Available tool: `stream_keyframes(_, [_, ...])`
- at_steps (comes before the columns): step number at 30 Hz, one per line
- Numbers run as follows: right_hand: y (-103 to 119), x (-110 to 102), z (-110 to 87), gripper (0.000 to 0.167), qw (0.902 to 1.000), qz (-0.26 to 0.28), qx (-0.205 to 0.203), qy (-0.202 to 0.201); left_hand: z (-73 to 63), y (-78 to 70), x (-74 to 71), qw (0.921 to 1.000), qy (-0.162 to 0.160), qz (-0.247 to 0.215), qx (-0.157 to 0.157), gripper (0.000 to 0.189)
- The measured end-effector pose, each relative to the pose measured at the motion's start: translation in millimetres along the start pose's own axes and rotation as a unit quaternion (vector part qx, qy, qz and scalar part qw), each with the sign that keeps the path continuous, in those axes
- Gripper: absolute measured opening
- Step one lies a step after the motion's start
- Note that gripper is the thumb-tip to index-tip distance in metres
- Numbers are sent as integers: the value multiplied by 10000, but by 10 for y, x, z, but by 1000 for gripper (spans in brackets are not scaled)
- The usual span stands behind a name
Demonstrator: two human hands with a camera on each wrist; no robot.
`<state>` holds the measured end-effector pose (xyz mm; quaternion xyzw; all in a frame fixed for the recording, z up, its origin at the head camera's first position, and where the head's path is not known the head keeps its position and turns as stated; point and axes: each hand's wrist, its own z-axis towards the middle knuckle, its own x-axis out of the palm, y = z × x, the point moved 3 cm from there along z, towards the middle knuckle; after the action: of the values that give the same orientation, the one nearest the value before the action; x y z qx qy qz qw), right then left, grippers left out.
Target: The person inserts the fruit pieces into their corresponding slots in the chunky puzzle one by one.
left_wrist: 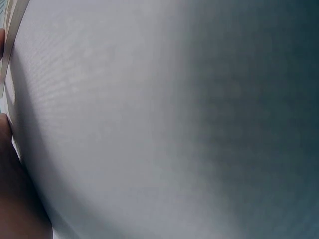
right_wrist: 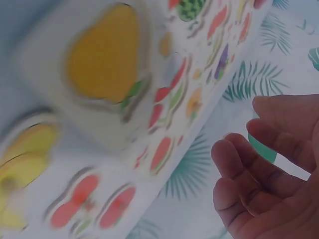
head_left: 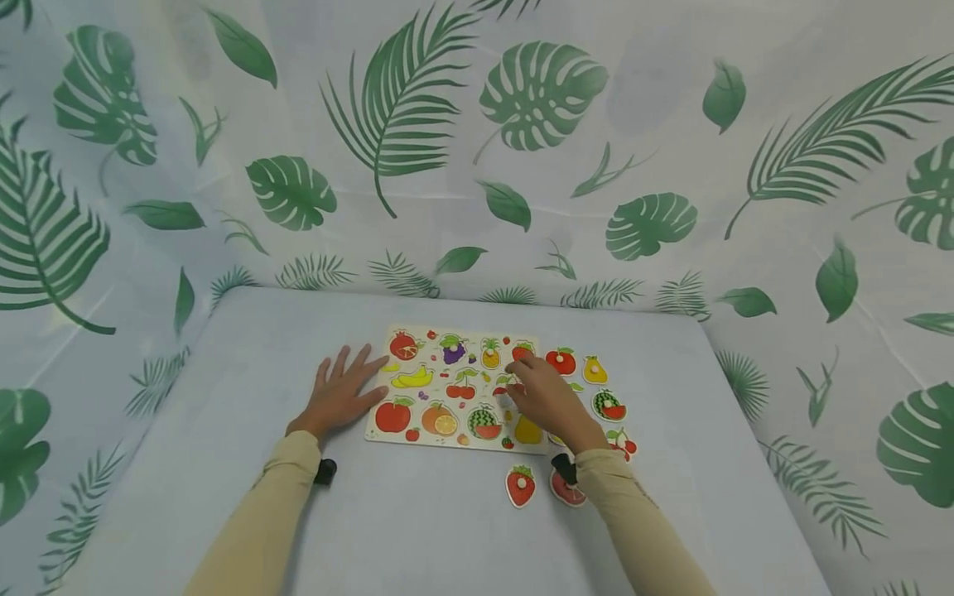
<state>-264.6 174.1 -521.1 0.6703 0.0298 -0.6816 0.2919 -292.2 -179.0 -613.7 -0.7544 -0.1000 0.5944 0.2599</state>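
A fruit puzzle board (head_left: 428, 442) lies on the table. My left hand (head_left: 339, 396) spreads its fingers beside the board, with fingertips on its left edge. In the left wrist view only a dark part of that hand (left_wrist: 22, 199) shows. My right hand (head_left: 547, 397) is over the board's right side, its fingers loosely bent; in the right wrist view nothing shows between the fingers (right_wrist: 229, 159). Knobs stand on the grapes piece (head_left: 452, 350) and the pineapple piece (head_left: 490, 354). The pear picture (head_left: 528, 430) lies below the right hand.
Loose knobbed pieces lie right of the board: an apple (head_left: 561, 362), a pear (head_left: 594, 370), a watermelon (head_left: 609, 406) and cherries (head_left: 630, 447). Nearer the front are a strawberry (head_left: 520, 487) and a pomegranate (head_left: 568, 492), partly under the right wrist. A leaf-print cloth (head_left: 447, 223) hangs behind.
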Motion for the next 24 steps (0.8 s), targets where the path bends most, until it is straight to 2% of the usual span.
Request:
stream_keyframes(8, [-74,-51,-538,32,9989,-57,342,-304,-11,2,-1,10000,-46,21,9,72])
stream_keyframes(13, [-22,-5,-845,33,9983,-1,513,-292,-6,6,14,10000,-1,43,6,72])
stream_keyframes(18, [58,59,-1031,34,9981,-7,557,-271,-9,6,4,10000,7,57,2,73])
stream_keyframes(24, [133,163,-1152,30,9985,37,519,-142,-2,11,-19,10000,-1,53,77,73])
